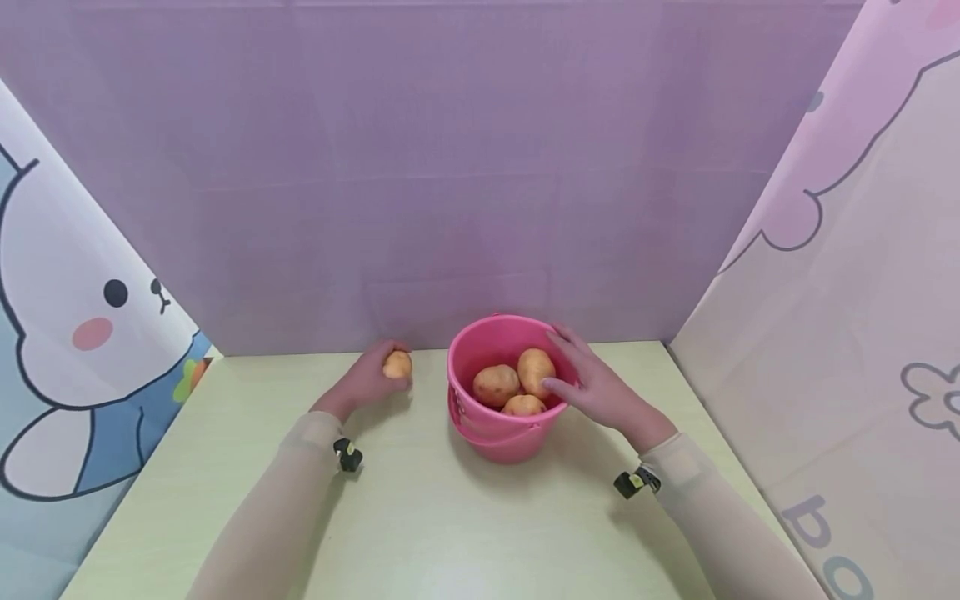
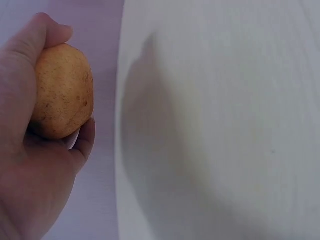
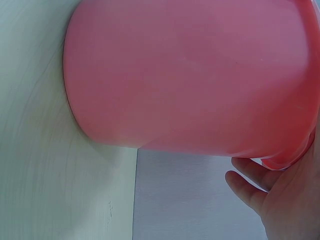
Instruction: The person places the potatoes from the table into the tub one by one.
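Note:
A pink bucket (image 1: pixel 504 433) stands upright on the table, with several potatoes (image 1: pixel 496 386) visible inside. My left hand (image 1: pixel 370 377) grips another potato (image 1: pixel 397 365) to the left of the bucket. In the left wrist view the thumb and fingers curl round this potato (image 2: pixel 64 92), and its shadow falls on the tabletop. At the bucket's right side, my right hand (image 1: pixel 596 385) holds the rim, its thumb over the inner side. From the right wrist, fingers (image 3: pixel 246 190) show beside the rim and the bucket's smooth wall (image 3: pixel 185 75) fills much of the view.
The pale wooden table (image 1: pixel 442 533) ends at a purple back panel (image 1: pixel 450 183). Printed cartoon panels close in the left (image 1: pixel 60 317) and right (image 1: pixel 847 292) sides. The bucket's handle (image 1: pixel 495 437) hangs down at its front.

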Motion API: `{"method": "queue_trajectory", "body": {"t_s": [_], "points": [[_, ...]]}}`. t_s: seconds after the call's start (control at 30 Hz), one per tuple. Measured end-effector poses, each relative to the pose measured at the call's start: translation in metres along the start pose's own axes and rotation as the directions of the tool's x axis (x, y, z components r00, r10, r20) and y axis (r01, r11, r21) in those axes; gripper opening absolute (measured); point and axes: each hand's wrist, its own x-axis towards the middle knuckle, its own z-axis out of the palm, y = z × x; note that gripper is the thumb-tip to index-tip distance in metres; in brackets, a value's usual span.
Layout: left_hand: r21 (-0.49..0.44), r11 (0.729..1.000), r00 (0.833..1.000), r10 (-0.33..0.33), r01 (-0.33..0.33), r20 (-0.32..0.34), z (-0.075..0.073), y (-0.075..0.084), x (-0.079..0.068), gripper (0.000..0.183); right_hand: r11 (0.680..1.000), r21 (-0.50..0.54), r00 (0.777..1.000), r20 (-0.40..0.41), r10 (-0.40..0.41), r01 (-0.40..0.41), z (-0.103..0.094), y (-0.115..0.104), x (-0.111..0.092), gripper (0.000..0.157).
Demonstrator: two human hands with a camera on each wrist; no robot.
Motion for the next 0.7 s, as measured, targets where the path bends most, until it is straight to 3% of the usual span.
{"method": "queue_trajectory", "body": {"t_s": [0.27,0.7], "points": [[-0.036,0.998,0.998,0.053,-0.054,-0.016,-0.009,0.016,-0.003,0.059,1.000,0.008,1.000,-0.001,0.014,-0.014,0.000,0.001,0.000,0.085],[-0.143,0.987,0.997,0.078,-0.077,0.002,-0.018,0.042,-0.006,0.064,1.000,-0.003,1.000,-0.003,0.016,-0.016,0.000,0.001,-0.001,0.086]]}}
